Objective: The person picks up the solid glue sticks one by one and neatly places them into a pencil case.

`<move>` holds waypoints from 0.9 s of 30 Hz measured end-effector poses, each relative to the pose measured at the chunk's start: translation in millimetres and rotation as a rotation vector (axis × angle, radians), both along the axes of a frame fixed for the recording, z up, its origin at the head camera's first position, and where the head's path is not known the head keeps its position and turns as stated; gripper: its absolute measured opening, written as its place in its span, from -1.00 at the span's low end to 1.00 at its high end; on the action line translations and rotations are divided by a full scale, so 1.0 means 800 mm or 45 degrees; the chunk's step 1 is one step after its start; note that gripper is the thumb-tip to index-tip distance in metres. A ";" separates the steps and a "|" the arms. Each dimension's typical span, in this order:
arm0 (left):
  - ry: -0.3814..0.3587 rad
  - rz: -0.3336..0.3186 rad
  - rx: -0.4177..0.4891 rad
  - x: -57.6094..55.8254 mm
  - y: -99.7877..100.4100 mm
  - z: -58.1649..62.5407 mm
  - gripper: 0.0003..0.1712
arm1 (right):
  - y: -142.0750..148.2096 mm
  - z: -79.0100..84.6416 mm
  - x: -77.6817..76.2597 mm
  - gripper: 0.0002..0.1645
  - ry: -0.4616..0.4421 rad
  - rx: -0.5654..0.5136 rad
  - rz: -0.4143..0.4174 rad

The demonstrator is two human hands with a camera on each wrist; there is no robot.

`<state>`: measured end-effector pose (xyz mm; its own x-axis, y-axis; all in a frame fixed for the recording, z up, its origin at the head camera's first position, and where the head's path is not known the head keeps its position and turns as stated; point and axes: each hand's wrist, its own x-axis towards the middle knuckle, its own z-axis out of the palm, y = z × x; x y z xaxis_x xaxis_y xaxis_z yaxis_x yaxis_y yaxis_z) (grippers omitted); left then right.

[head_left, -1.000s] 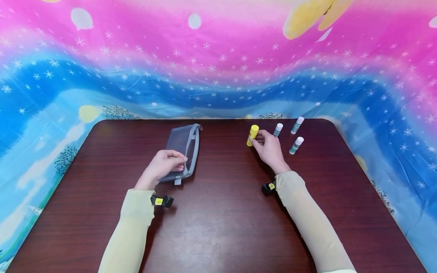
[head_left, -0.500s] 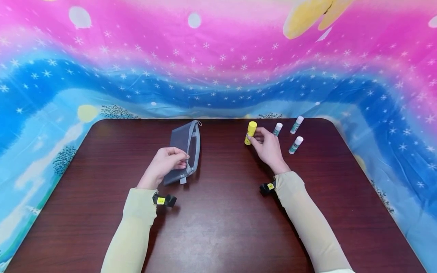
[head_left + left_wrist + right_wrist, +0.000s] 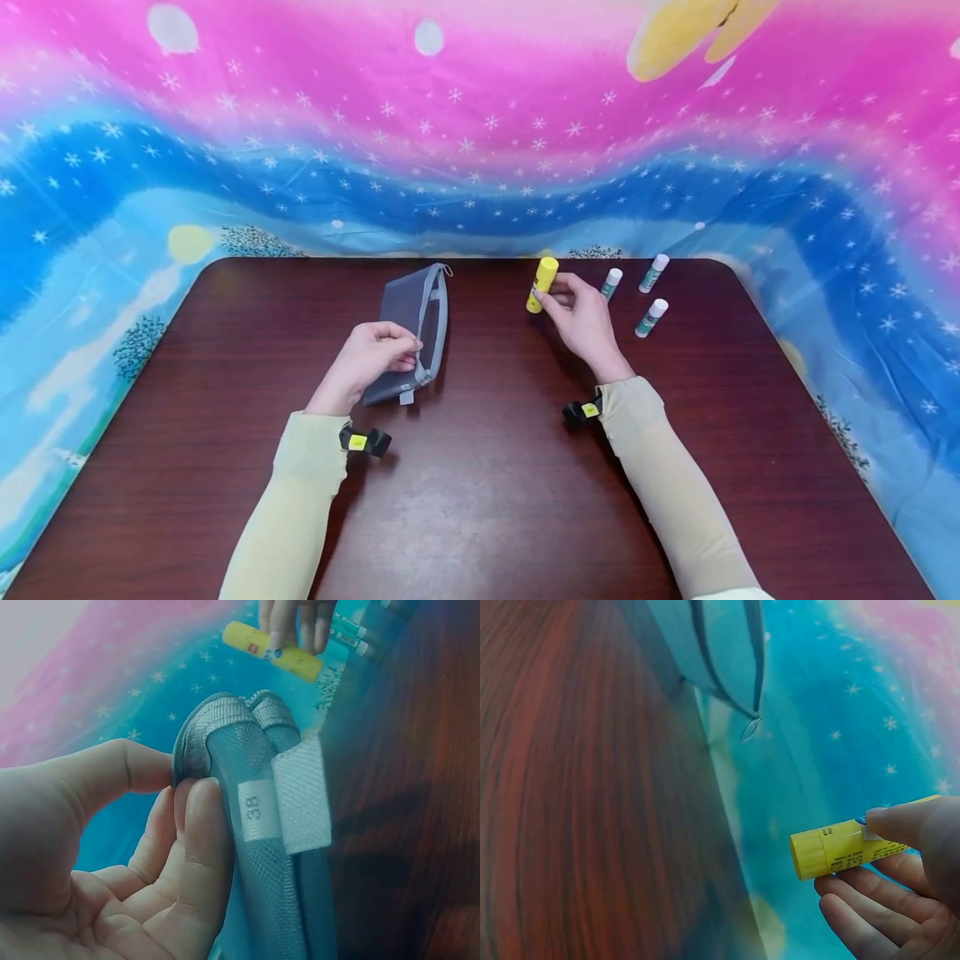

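Note:
Between thumb and fingers my left hand (image 3: 372, 357) pinches one edge of the opening of a grey mesh zipper pouch (image 3: 401, 308). The pouch's mouth gapes toward the right, and a white tag (image 3: 302, 793) hangs at its near end. To the right of the pouch, my right hand (image 3: 581, 321) holds a yellow glue stick (image 3: 543, 285), nearly upright and tilted slightly. In the right wrist view the thumb lies on the label of this glue stick (image 3: 847, 847), with fingers under it. A gap separates the glue stick from the pouch.
Three smaller green glue sticks with white caps stand at the back right: one (image 3: 611, 284) just behind my right hand, one (image 3: 654, 273) farther back, one (image 3: 651, 318) nearer. The dark wooden table (image 3: 465, 500) ends at a patterned cloth backdrop (image 3: 480, 133).
My right hand has raised the yellow glue stick a little and carried it left. The left hand and pouch have shifted slightly right, with the pouch tipped up more.

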<state>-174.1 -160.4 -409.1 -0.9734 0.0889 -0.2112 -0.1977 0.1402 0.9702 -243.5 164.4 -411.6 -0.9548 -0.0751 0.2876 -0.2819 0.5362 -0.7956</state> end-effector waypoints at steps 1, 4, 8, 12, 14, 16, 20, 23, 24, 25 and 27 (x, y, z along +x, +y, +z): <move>0.001 -0.001 0.006 0.000 0.001 0.000 -0.80 | -0.001 0.002 0.001 -0.60 0.001 -0.006 0.004; 0.004 -0.016 0.005 0.001 0.004 -0.001 -0.80 | -0.003 0.007 0.004 -0.59 -0.004 -0.026 0.013; 0.004 -0.021 -0.011 0.002 0.008 0.001 -0.80 | -0.004 0.016 0.010 -0.57 -0.013 -0.053 0.014; 0.002 -0.022 -0.014 0.004 0.012 0.003 -0.81 | -0.001 0.024 0.014 -0.54 -0.014 -0.080 0.017; 0.006 -0.024 -0.003 0.004 0.014 0.003 -0.81 | 0.000 0.027 0.015 -0.53 -0.013 -0.092 0.012; 0.012 -0.025 0.004 0.004 0.016 0.002 -0.81 | 0.002 0.030 0.017 -0.53 -0.014 -0.103 0.010; 0.022 -0.023 0.002 0.006 0.019 0.002 -0.81 | 0.003 0.033 0.018 -0.52 -0.015 -0.127 0.016; 0.027 -0.023 -0.007 0.007 0.021 0.003 -0.79 | 0.003 0.033 0.020 -0.50 -0.022 -0.136 0.025; 0.027 -0.023 -0.008 0.007 0.021 0.002 -0.79 | 0.003 0.033 0.020 -0.49 -0.025 -0.144 0.028; 0.027 -0.024 -0.008 0.007 0.022 0.002 -0.79 | 0.003 0.034 0.020 -0.50 -0.028 -0.150 0.032; 0.025 -0.021 -0.004 0.006 0.023 0.001 -0.78 | 0.003 0.034 0.020 -0.50 -0.034 -0.161 0.040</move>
<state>-169.0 -142.1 -408.1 -0.9758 0.1045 -0.1922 -0.1761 0.1460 0.9735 -227.5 166.8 -384.6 -0.9600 -0.0694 0.2711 -0.2745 0.4223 -0.8639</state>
